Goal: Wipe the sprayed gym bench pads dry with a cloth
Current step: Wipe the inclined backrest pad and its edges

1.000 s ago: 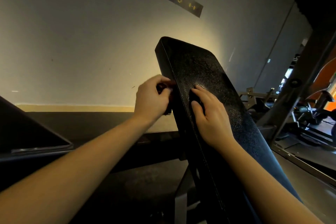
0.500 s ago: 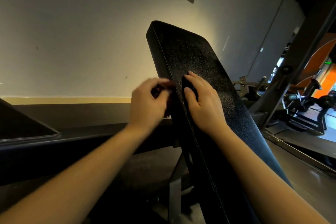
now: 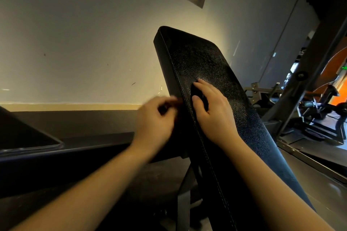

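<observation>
Pressing flat, that's the story: the right hand [image 3: 216, 116] lies on the face of the pad [image 3: 202, 58], fingers [image 3: 206, 88] stretched fairly straight across a dark cloth [image 3: 200, 92]. The thumb is tucked alongside the wad. It reads as a push, not a clench, and I'd say that open palm is there to spread pressure so the cloth drinks up the spray.

The pad is tilted steeply, its top end running away toward 11 o'clock against the pale wall [image 3: 75, 43]. The cloth sits about midway up, close to the stitched left seam.

Over at 9 o'clock of that hand, the left hand [image 3: 154, 124] is against the pad's side edge with its fingers curled. It's motion-blurred, though, and whether they grasp anything I cannot tell. My guess is it's steadying the slope or working the side.

From the cloth up to the top end, the face looks unvisited. The grain glints there, but wet or just texture, I can't call it.

Off at 3 o'clock stands a rack [image 3: 317, 65], well apart.
</observation>
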`<control>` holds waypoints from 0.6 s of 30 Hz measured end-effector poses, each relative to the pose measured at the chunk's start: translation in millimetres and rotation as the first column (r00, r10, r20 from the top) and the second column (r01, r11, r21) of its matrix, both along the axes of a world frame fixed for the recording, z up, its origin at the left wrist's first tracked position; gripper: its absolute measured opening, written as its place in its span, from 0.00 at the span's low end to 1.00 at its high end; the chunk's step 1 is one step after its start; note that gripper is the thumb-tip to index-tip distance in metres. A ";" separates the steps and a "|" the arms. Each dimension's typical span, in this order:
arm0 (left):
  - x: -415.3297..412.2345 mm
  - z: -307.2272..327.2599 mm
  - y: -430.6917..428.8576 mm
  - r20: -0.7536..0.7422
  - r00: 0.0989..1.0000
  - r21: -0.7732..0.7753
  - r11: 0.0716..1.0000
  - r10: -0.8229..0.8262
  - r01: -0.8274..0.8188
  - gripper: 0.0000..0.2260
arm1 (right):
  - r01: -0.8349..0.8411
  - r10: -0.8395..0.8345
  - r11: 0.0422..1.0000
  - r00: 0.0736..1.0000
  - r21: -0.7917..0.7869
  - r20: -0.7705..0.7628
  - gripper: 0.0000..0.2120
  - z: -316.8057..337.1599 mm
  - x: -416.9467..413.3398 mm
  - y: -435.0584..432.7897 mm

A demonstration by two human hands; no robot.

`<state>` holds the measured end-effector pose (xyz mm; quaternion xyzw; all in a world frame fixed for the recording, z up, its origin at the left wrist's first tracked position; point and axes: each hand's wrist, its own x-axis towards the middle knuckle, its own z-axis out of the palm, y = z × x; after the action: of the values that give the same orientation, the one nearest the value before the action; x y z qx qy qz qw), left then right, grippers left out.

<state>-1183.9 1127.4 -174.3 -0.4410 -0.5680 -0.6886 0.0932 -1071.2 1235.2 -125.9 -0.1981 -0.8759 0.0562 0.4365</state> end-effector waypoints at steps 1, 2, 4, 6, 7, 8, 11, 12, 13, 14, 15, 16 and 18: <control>-16.7 15.2 8.1 0.023 0.999 0.010 0.999 0.041 -0.041 0.10 | -0.001 0.001 1.000 1.000 0.003 -0.001 0.22 -0.2 0.1 0.0; -26.6 23.4 12.0 0.013 0.998 0.015 0.998 0.060 -0.060 0.09 | -0.001 0.001 1.000 1.000 0.006 -0.002 0.21 -0.6 0.3 -0.3; -20.2 15.3 9.8 -0.013 0.999 0.023 0.999 0.047 -0.046 0.10 | 0.000 0.000 1.000 1.000 0.008 -0.006 0.20 -1.1 1.4 -0.4; 10.2 -18.7 -3.5 -0.054 0.999 0.023 1.000 0.003 -0.001 0.13 | 0.008 -0.008 1.000 1.000 0.009 -0.012 0.20 -0.8 1.9 0.0; 29.3 -38.0 -13.9 -0.067 0.997 0.012 0.999 -0.044 0.045 0.15 | 0.009 -0.009 1.000 1.000 0.013 -0.013 0.20 -0.6 1.5 0.1; 46.2 -53.5 -24.6 -0.072 0.993 0.002 0.996 -0.091 0.091 0.16 | 0.009 -0.008 1.000 1.000 0.016 -0.012 0.20 -0.4 0.8 0.3; 54.6 -62.5 -34.4 -0.107 0.982 -0.008 0.988 -0.157 0.157 0.14 | 0.005 -0.005 1.000 1.000 0.008 -0.009 0.23 -0.1 -0.3 -0.3; 45.9 -53.3 -29.5 -0.146 0.980 -0.021 0.991 -0.132 0.130 0.13 | 0.000 0.000 1.000 1.000 0.002 -0.012 0.23 0.1 -0.2 0.0; 34.7 -39.7 -21.9 -0.159 0.983 -0.017 0.996 -0.089 0.087 0.13 | -0.005 0.005 1.000 1.000 0.000 -0.016 0.23 0.2 -0.3 0.7; 19.1 -24.8 -10.9 -0.130 0.991 0.004 0.999 -0.037 0.037 0.12 | -0.007 0.007 1.000 1.000 0.002 -0.018 0.22 0.7 -0.2 1.5; 3.7 -7.6 -1.7 -0.073 0.997 0.025 1.000 0.000 0.002 0.12 | -0.005 0.005 1.000 1.000 0.007 -0.016 0.21 0.8 -0.3 2.4; -9.4 6.8 6.2 -0.031 0.999 0.038 0.999 0.026 -0.025 0.11 | 0.000 0.000 1.000 1.000 0.015 -0.013 0.21 1.1 -0.1 3.6; -21.3 20.3 13.6 -0.026 0.998 0.049 0.998 0.050 -0.049 0.09 | 0.005 -0.005 1.000 1.000 0.025 -0.011 0.20 1.8 0.3 4.8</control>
<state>-1205.2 1141.0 -153.9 -0.4338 -0.5607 -0.6934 0.1286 -1070.9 1240.0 -124.1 -0.1946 -0.8736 0.0450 0.4437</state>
